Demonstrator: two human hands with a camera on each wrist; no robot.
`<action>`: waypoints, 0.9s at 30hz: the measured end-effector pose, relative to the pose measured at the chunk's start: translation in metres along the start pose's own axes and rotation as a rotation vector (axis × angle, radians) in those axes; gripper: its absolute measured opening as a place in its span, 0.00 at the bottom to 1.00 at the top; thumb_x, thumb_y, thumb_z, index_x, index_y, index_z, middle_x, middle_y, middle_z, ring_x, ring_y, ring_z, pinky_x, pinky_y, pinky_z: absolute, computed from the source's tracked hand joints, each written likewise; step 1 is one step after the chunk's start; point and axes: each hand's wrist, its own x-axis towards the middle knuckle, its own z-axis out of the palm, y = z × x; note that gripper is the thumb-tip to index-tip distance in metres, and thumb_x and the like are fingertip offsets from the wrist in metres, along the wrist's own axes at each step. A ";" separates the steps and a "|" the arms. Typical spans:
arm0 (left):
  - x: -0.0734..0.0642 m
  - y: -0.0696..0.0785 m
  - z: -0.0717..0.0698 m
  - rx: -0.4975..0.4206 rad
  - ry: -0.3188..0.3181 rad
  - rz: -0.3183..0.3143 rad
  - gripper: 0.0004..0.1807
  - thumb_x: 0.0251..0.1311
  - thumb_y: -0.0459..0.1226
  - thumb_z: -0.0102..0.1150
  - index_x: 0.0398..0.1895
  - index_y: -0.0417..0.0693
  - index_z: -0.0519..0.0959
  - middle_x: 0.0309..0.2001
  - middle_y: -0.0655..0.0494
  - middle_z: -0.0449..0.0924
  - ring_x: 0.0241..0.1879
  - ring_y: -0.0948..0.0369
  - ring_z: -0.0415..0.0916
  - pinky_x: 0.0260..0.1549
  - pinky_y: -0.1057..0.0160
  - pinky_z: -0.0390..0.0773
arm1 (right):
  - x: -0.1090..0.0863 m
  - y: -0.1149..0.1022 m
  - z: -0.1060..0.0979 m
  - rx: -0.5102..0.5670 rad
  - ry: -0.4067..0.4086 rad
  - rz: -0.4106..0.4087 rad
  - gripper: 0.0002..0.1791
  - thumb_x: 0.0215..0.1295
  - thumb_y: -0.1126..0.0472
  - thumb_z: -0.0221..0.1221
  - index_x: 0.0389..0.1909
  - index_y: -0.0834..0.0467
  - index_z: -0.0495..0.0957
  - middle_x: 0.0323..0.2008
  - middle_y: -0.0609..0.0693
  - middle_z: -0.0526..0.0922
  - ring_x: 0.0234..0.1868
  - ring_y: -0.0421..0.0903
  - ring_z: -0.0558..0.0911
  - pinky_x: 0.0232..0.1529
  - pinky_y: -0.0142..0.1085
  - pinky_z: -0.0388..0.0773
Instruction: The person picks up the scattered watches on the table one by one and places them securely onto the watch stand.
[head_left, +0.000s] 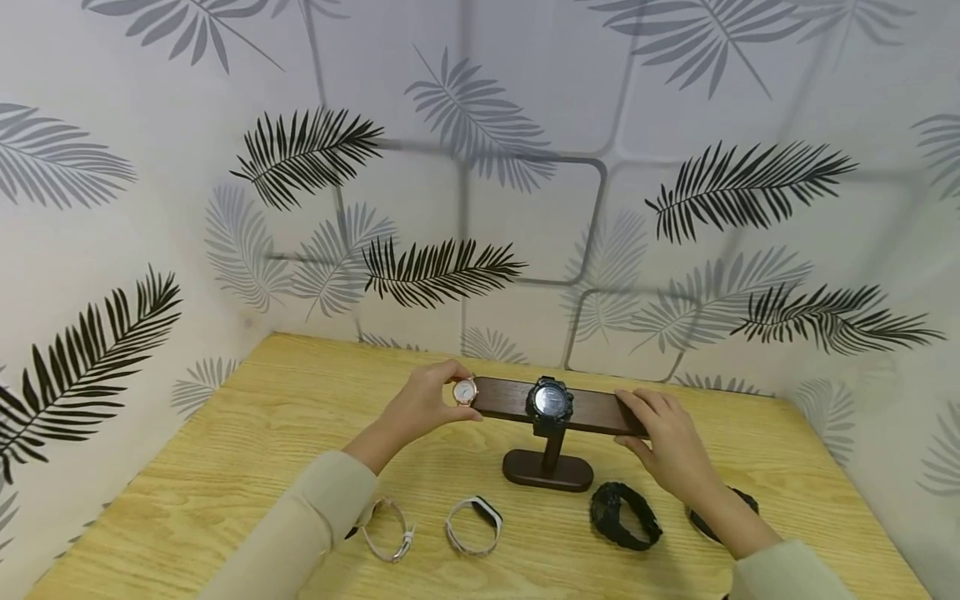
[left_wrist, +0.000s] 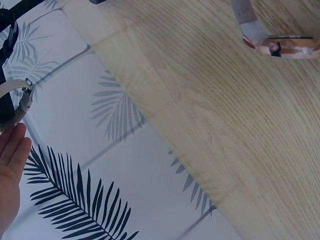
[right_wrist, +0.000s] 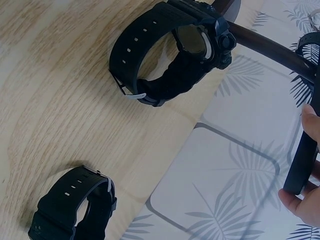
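Note:
In the head view a dark wooden T-bar watch stand [head_left: 504, 398] stands on the table. A small white-faced wristwatch [head_left: 465, 392] is round the left end of its bar, pinched by my left hand [head_left: 427, 402], thumb below and fingers above. My right hand [head_left: 675, 442] grips the bar's right end from above and below. A chunky black digital watch [head_left: 551, 402] sits round the middle of the bar. In the left wrist view, fingertips [left_wrist: 17, 137] lie right at the small watch's pale strap [left_wrist: 22, 107]. The right wrist view shows the dark bar end [right_wrist: 300, 165] between thumb and fingers.
Nearer on the yellow wood-grain table [head_left: 300, 400] lie a pale-strapped watch [head_left: 405, 546], a white-banded fitness band [head_left: 474, 525], a bulky black watch [head_left: 622, 517] and another black watch [head_left: 742, 500], partly behind the right forearm. A leaf-patterned wall covering [head_left: 525, 217] rises behind.

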 end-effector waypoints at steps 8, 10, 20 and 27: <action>0.004 0.002 0.003 0.024 -0.005 0.018 0.25 0.39 0.43 0.74 0.41 0.41 0.78 0.41 0.50 0.82 0.42 0.56 0.79 0.42 0.59 0.79 | 0.000 -0.002 -0.001 0.013 0.010 0.004 0.33 0.39 0.66 0.72 0.52 0.64 0.75 0.45 0.61 0.77 0.46 0.60 0.74 0.42 0.56 0.72; 0.005 0.003 0.003 0.027 -0.003 0.023 0.26 0.39 0.43 0.74 0.42 0.41 0.78 0.42 0.49 0.82 0.44 0.55 0.79 0.44 0.59 0.79 | 0.000 -0.001 -0.001 0.017 0.013 0.002 0.33 0.39 0.66 0.72 0.52 0.65 0.75 0.44 0.61 0.77 0.45 0.60 0.74 0.42 0.56 0.72; 0.011 0.006 0.013 0.023 0.009 0.104 0.26 0.37 0.44 0.74 0.40 0.41 0.77 0.40 0.50 0.80 0.41 0.56 0.78 0.42 0.61 0.78 | 0.001 0.000 -0.001 0.013 -0.004 0.008 0.32 0.41 0.65 0.71 0.53 0.63 0.74 0.45 0.61 0.78 0.46 0.60 0.74 0.43 0.56 0.72; 0.009 0.001 0.011 0.028 -0.067 0.074 0.33 0.39 0.43 0.74 0.51 0.39 0.75 0.51 0.46 0.77 0.53 0.51 0.74 0.54 0.55 0.74 | 0.000 -0.001 -0.002 0.003 0.008 0.004 0.33 0.39 0.65 0.72 0.52 0.63 0.75 0.45 0.61 0.78 0.45 0.60 0.75 0.43 0.55 0.73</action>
